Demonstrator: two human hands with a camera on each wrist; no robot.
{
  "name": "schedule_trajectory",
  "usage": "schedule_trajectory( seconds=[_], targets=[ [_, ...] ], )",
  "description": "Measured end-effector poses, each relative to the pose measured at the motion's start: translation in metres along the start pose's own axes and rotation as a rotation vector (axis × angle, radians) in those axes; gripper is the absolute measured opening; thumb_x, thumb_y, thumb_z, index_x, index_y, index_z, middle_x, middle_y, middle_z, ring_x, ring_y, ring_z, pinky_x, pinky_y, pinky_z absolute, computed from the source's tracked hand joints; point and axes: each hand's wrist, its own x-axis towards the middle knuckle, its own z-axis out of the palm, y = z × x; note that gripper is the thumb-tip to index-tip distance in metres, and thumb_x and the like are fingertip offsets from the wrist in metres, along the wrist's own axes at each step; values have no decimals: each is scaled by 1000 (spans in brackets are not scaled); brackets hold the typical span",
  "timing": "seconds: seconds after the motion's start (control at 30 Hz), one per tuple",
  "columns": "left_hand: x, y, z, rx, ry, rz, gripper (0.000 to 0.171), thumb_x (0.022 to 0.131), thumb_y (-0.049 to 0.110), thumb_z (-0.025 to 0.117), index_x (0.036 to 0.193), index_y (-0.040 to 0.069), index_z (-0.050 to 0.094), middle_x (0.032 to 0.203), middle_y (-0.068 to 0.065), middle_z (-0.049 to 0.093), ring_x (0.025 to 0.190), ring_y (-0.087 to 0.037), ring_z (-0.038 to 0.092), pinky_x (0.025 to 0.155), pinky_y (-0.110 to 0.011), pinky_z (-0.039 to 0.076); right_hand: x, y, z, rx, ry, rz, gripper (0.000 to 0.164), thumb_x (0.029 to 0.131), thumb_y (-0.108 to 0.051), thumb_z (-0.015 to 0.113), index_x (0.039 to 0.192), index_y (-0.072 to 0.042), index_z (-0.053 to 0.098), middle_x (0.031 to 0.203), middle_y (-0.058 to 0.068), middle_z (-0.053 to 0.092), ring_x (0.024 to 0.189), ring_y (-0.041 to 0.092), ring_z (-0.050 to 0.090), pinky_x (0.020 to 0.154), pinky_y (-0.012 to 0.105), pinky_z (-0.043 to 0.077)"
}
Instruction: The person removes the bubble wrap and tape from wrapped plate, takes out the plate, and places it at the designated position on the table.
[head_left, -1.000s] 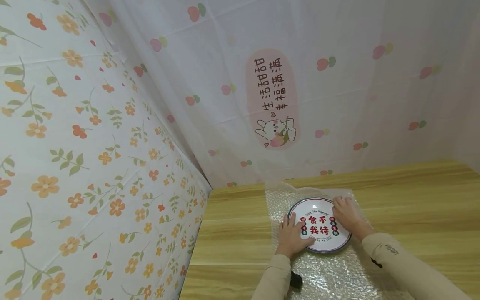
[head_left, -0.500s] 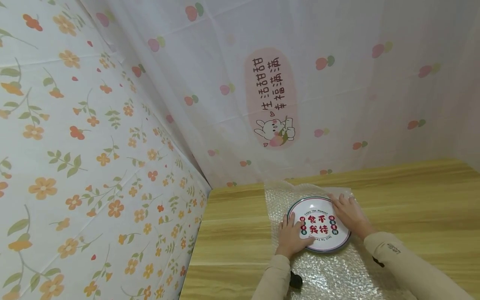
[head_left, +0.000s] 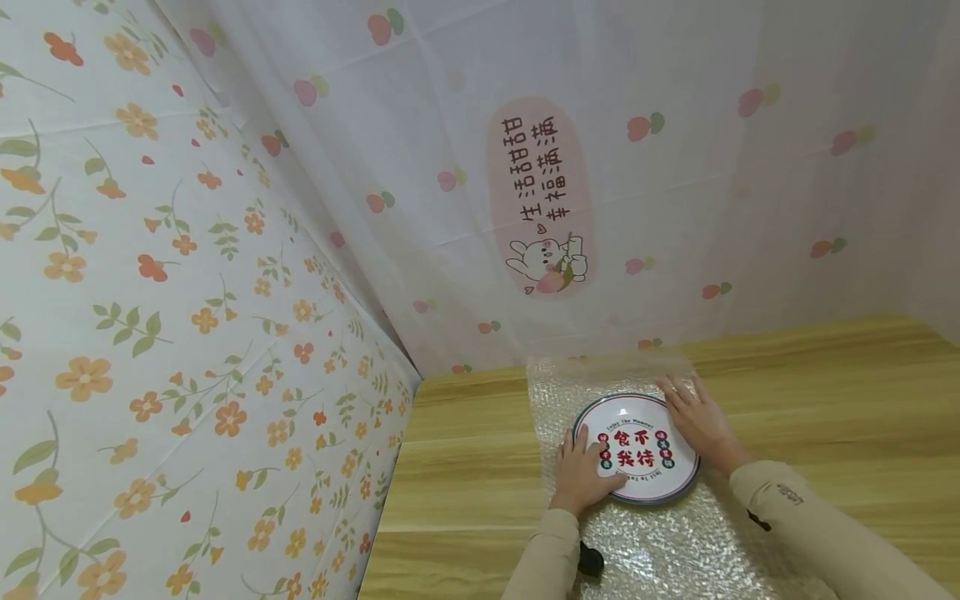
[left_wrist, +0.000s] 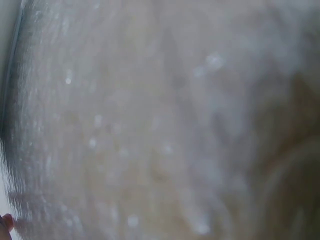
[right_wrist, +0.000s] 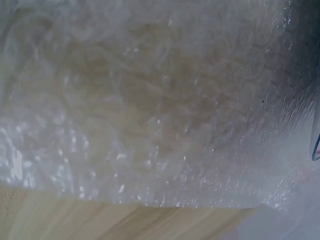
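A round white plate (head_left: 643,490) with red characters and a dark green rim lies face up on a sheet of bubble wrap (head_left: 660,546). My left hand (head_left: 581,477) rests on the plate's left side, fingers spread over its rim. At the upper right of the plate is my right hand (head_left: 701,423), its fingers extended past the rim toward the wrap's far right corner. Close-up bubble wrap (left_wrist: 125,125) fills most of the left wrist view, blurred. In the right wrist view the bubble wrap (right_wrist: 150,120) ends above bare wood.
The wood-grain table (head_left: 465,467) extends to both sides of the wrap. A floral cloth (head_left: 225,333) hangs along the left, and a pale printed curtain (head_left: 675,208) stands behind the table. A black object (head_left: 591,560) sits by my left sleeve.
My right hand's fingers have moved from the plate's upper right rim outward and away from me, straightening. The wrap's far edge has shifted and looks blurred. My left hand stays on the plate.
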Motion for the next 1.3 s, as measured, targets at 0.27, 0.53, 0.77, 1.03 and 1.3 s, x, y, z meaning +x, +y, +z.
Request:
schedule_trajectory(
  seconds=[0.27, 0.53, 0.77, 1.03, 1.3],
  targets=[
    [-1, 0, -1, 26, 2, -3, 64, 71, 68, 50, 119, 26, 57, 141, -2, 33, 128, -27, 25, 97, -42, 30, -3, 0, -2, -13, -7, 12, 34, 75, -3, 39, 99, 3, 63, 124, 21, 47, 118, 40, 37, 95, 56, 26],
    [-1, 1, 0, -10, 18, 13, 63, 72, 65, 51, 119, 23, 57, 141, -4, 33, 128, -29, 25, 97, -45, 29, -9, -1, -2, 95, -16, 107, 22, 72, 1, 52, 92, 7, 58, 107, 27, 52, 99, 41, 49, 78, 52, 41],
    [-2, -1, 2, -47, 26, 7, 61, 73, 61, 53, 120, 23, 57, 141, -4, 32, 129, -29, 24, 97, -46, 28, -13, -2, -4, 292, -117, 212, 14, 76, 2, 53, 90, 6, 54, 83, 20, 46, 81, 37, 49, 68, 50, 43],
    [-3, -1, -2, -41, 43, 11, 61, 73, 62, 53, 119, 23, 57, 141, -4, 32, 129, -28, 24, 96, -44, 29, -14, -2, -1, 619, -152, 391, 23, 77, 1, 56, 96, 15, 54, 84, 25, 50, 81, 39, 51, 73, 50, 44],
    [-1, -1, 1, -101, 75, 9, 60, 73, 60, 55, 119, 23, 57, 141, -7, 31, 130, -30, 22, 95, -46, 30, -15, -8, 2, 918, -100, 466, 29, 75, 5, 59, 99, 19, 51, 92, 31, 54, 89, 46, 50, 79, 53, 40]
  ],
)
